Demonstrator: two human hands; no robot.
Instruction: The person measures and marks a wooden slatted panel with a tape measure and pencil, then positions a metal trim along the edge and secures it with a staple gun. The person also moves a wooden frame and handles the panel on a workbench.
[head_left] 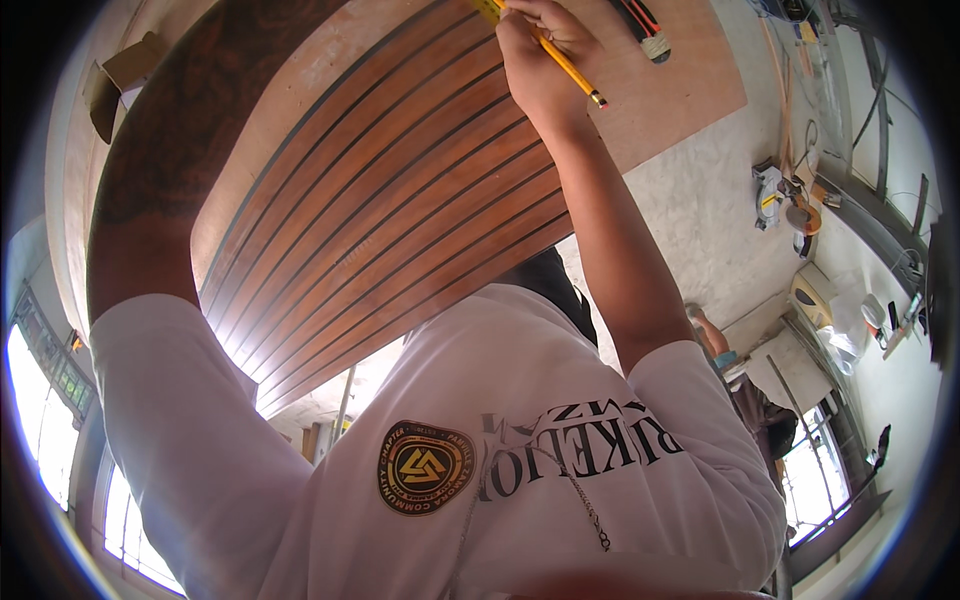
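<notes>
Pale concrete floor spread across the right of the frame; a reddish-brown, dark-grooved wooden panel filled the centre; at upper middle, the right hand had its fingers closed around a slim yellow wooden pencil; the left hand was out of frame, its grip untellable; a light, steady pencil hold seemed best for clean lines.

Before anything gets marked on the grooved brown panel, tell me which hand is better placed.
Probably the right hand: it holds the yellow pencil by the grooved brown panel, while the left hand is out of view.
</notes>
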